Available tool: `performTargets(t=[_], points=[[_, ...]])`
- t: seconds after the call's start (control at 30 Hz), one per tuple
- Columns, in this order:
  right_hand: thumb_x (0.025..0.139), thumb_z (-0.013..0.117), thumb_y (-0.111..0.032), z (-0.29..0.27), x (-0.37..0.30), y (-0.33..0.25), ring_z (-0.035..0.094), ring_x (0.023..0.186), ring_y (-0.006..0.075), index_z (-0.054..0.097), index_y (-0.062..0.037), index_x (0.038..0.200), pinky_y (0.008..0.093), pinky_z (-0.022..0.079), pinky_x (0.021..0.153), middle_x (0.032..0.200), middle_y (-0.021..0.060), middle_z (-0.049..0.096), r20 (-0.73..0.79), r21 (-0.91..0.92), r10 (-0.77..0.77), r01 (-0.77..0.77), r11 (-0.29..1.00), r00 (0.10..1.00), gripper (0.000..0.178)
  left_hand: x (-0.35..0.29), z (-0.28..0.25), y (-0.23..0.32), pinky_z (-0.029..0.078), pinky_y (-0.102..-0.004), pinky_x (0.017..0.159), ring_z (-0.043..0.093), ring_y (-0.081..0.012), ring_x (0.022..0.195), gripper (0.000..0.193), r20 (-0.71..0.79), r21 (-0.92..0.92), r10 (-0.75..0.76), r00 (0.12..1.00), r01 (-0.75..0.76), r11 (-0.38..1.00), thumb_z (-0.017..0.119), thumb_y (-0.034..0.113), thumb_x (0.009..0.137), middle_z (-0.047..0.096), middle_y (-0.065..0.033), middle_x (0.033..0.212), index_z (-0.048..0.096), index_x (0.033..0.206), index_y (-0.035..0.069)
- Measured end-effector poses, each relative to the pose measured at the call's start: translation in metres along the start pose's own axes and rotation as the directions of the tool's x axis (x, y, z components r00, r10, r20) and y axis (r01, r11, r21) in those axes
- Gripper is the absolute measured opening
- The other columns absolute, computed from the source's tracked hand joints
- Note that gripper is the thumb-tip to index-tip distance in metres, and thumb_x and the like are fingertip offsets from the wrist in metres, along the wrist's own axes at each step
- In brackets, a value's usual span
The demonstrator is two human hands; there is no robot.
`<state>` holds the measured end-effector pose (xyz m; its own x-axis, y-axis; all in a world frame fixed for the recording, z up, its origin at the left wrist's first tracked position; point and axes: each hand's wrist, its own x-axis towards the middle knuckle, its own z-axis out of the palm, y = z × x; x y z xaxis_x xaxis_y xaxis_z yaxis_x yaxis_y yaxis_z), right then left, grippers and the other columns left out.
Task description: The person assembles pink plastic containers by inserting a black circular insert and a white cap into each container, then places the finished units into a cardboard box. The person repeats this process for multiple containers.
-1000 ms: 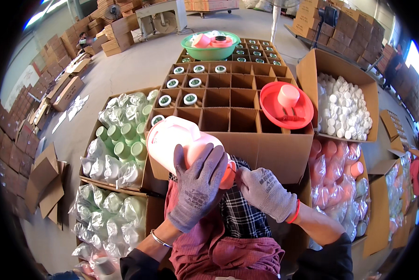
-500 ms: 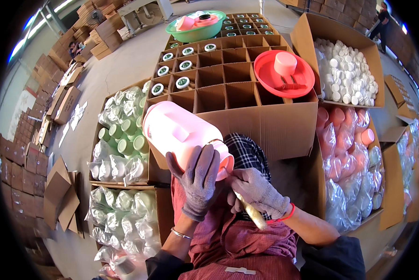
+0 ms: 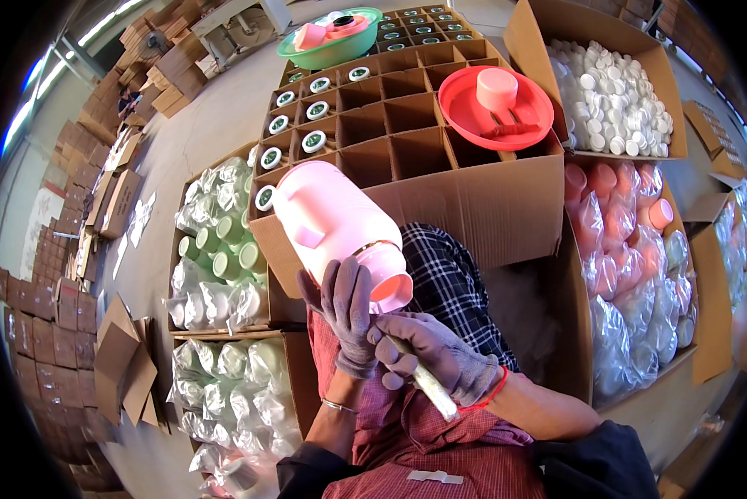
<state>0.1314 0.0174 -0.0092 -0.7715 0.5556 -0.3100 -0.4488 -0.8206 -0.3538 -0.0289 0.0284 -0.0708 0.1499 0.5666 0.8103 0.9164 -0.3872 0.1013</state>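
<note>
A pink plastic flask (image 3: 336, 212) lies tilted across my lap, its open neck facing down to the right. My left hand (image 3: 344, 308), in a grey work glove, is pressed round the flask's lower side near the neck and holds it. Just below the neck, my right hand (image 3: 436, 353), also gloved, is closed on a whitish stick-like tool handle (image 3: 427, 387). The handle's lower end points toward me; the tool's other end is hidden by my fingers and the neck.
Ahead stands a divided cardboard box (image 3: 481, 200) with several white-rimmed bottles. On it rest a red basin (image 3: 527, 137) and a green basin (image 3: 323, 56). White caps (image 3: 614, 100) fill a box at right. Bagged pink cups (image 3: 631, 266) and bagged green cups (image 3: 228, 237) flank me.
The flask has swung slightly, so its neck opening shows more. My right hand with the tool has shifted a little lower and left of the neck. The whole view has moved somewhat.
</note>
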Motion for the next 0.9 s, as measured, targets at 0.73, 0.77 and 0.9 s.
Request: performTargets(t=[0.73,0.77,0.9], points=[[0.095,0.061,-0.017,-0.007,-0.014,-0.120,0.064,0.061,0.0237,0.062,-0.0008,0.091,0.0334,0.051,0.059,0.074,0.0120,0.064,0.263,-0.959,-0.732,0.086,-0.270,0.629,0.017,0.060,-0.022,-0.002,0.040,-0.0447,0.108,0.048,-0.0317,0.129,0.079,-0.109,-0.519,-0.536,0.837,0.412,0.749,0.087,0.019,0.069,0.049,-0.0154,0.138,0.047,0.134,0.001],[0.094,0.062,-0.019,-0.024,0.008,-0.155,0.065,0.067,0.0272,0.063,-0.0021,0.094,0.0369,0.052,0.062,0.075,0.0142,0.063,0.421,-0.872,-0.745,0.007,-0.489,0.518,0.017,0.061,-0.023,-0.003,0.041,-0.0444,0.108,0.048,-0.0312,0.129,0.079,-0.119,-0.671,-0.639,0.760,0.412,0.616,0.085,0.015,0.070,0.048,-0.0149,0.140,0.045,0.137,0.000],[0.093,0.061,-0.024,-0.059,0.051,-0.267,0.065,0.085,0.0354,0.063,-0.0045,0.106,0.0462,0.051,0.074,0.089,0.0191,0.065,0.490,-0.661,-0.749,-0.370,-0.653,0.447,0.024,0.053,-0.012,-0.020,0.037,-0.0406,0.111,0.045,-0.0258,0.132,0.066,-0.047,-0.973,-0.824,0.565,0.159,0.165,0.061,0.029,0.094,0.045,-0.0126,0.144,0.033,0.147,0.000]])
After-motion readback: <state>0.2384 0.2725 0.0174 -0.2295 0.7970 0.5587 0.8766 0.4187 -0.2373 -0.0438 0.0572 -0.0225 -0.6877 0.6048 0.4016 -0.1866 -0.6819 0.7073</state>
